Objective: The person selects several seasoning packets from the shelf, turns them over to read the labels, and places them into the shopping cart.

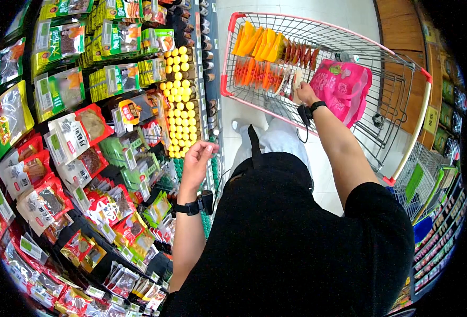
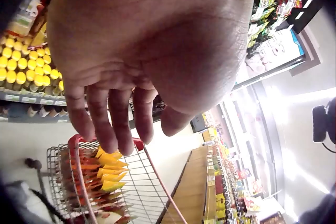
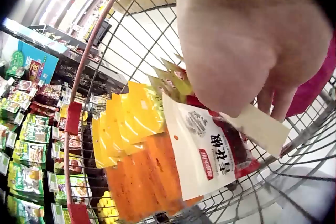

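Observation:
My right hand (image 1: 307,94) is down inside the shopping cart (image 1: 318,22) and pinches a cream-topped spice packet (image 3: 261,129). Right beside it, a white and red spice packet (image 3: 197,148) stands at the end of a row of orange packets (image 3: 142,176). Yellow packets (image 1: 260,42) stand in a second row along the cart's side. My left hand (image 1: 197,164) hangs loosely curled beside the shelf and holds nothing; in the left wrist view its palm (image 2: 147,50) fills the upper part, with the cart beyond the fingertips.
A pink bag (image 1: 344,87) lies in the cart near my right hand. Shelves of hanging bags (image 1: 80,132) and yellow-capped bottles (image 1: 179,105) line my left side. A second cart (image 1: 421,169) stands at the right, by a wooden display (image 1: 402,31).

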Tool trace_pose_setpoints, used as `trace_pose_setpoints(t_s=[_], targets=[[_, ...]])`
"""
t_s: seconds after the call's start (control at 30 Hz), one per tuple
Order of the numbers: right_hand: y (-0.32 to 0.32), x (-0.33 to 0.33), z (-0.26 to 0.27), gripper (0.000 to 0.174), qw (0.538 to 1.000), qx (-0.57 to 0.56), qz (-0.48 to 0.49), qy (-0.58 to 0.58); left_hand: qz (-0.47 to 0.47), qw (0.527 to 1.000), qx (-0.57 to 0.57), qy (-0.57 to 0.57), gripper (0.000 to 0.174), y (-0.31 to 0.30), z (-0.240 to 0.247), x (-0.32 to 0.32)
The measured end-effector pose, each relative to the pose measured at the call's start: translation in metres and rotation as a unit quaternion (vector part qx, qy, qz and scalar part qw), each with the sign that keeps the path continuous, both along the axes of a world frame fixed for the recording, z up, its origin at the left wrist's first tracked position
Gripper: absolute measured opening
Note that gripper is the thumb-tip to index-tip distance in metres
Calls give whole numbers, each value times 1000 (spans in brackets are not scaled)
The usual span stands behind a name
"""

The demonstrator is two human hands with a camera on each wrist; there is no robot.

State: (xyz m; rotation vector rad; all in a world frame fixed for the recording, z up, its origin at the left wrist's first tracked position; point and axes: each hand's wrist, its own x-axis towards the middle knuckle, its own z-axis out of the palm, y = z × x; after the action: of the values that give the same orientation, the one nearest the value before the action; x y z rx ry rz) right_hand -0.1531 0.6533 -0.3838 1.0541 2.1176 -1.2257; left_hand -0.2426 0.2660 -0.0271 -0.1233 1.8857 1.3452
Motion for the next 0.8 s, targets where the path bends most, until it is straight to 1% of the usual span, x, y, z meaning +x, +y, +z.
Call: trace_pose_setpoints(t_s=[0.07,0.1,0.13,0.2,0.27,0.3,0.33,0.4,0.43,0.53,0.57,0.67,0.7,0.73,0.8], targets=[[-7,-5,-1,37,999,18,-35,18,-2,1000,-18,-13,17,1,-1,6],[-10,-8,6,37,999,11,-41,13,-1,999,-33,-21,17,2,-2,9],[-13,-4,-10,35,997,-6,-59,56,1,998,-47,-28,17,3,-4,11],[-13,0,-16,35,996,-40,-58,51,10,999,-39,-31,17,6,-8,13],[-21,9,-26,31,981,-89,-129,112,12,999,-30,-38,16,5,-14,17],[-21,12,-31,25,988,-46,-92,118,12,999,-21,-40,16,8,-14,17],[-21,16,-35,23,987,-52,-81,128,12,999,-24,-41,16,11,-14,19],[-24,13,-6,19,985,-63,-59,152,9,999,-31,-40,17,18,-17,21],[-25,8,17,20,987,-72,-49,135,-2,999,-23,-40,16,18,-20,21],[-26,27,-33,23,968,-115,-118,187,-14,999,-24,-41,16,21,-25,22],[-24,26,-21,25,980,-92,-102,144,-6,999,-20,-50,17,23,-25,21],[-23,22,-5,25,964,-162,-197,81,-12,999,-18,-43,16,25,-25,18],[-20,23,-12,27,973,-135,-180,54,-11,999,-19,-42,17,25,-25,17],[-19,26,-14,28,976,-123,-174,55,-10,999,-20,-42,17,26,-24,16],[-16,22,2,30,981,-96,-160,61,-11,999,-24,-41,17,26,-25,14]])
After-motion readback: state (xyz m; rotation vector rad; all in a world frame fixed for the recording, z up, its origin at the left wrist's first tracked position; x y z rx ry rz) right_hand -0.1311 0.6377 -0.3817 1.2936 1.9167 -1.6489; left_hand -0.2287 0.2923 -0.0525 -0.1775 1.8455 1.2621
